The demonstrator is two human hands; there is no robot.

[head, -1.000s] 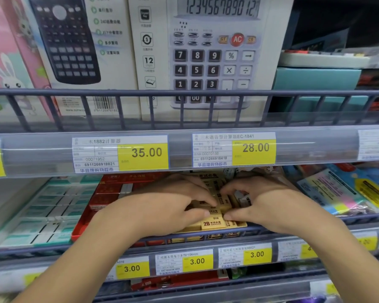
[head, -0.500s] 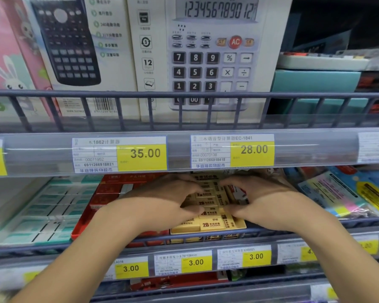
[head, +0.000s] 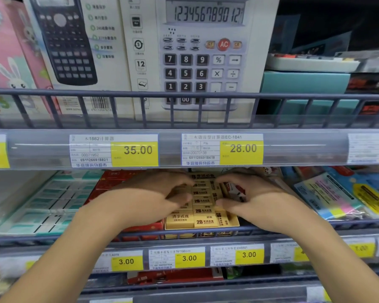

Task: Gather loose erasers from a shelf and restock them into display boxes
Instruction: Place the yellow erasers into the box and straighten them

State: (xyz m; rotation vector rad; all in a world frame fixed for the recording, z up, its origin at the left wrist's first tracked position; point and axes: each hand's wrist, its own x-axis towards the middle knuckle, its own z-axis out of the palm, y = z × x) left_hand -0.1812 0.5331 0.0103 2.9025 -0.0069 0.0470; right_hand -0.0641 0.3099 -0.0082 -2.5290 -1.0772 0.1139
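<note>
While both hands (head: 202, 199) curl onto tan rectangular erasers (head: 202, 212), display box (head: 235, 221) cardboard, shallow.

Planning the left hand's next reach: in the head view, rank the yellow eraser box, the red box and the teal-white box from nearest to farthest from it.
1. Yellow eraser box, under the left hand.
2. Red box, just left.
3. Teal-white box, far left.

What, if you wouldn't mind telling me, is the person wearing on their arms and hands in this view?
Nothing is visible on either. The left hand and the right hand are bare, with no gloves, and no rings or watch can be seen. Both forearms are uncovered up to the bottom edge of the picture, so no sleeve shows.
</note>
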